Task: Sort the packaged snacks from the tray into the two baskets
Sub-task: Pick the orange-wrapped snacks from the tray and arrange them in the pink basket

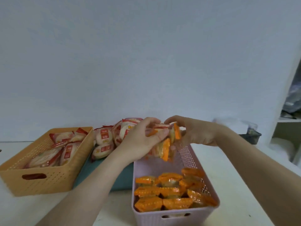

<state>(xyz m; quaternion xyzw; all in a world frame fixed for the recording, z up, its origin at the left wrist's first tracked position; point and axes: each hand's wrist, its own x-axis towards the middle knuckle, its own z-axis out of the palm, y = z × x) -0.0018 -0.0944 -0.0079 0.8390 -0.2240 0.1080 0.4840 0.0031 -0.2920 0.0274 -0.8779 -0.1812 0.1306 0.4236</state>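
Both hands meet above the far end of the pink basket (164, 216). My left hand (143, 139) grips a bunch of orange-edged snack packs (164, 149), with a red-and-white pack against its fingers. My right hand (195, 132) pinches an orange-edged pack (176, 133) at the top of that bunch. The pink basket holds several orange packs (169, 191). The orange basket (48, 180) at the left holds several red-and-white packs (65, 149). Between the baskets lies the teal tray (120, 178), with a heap of red-and-white packs (104, 141) at its far end.
The baskets and tray sit on a white table (241, 185) against a pale wall. A dark container (250, 136) stands at the back right, beside white shelving (288, 121) at the right edge.
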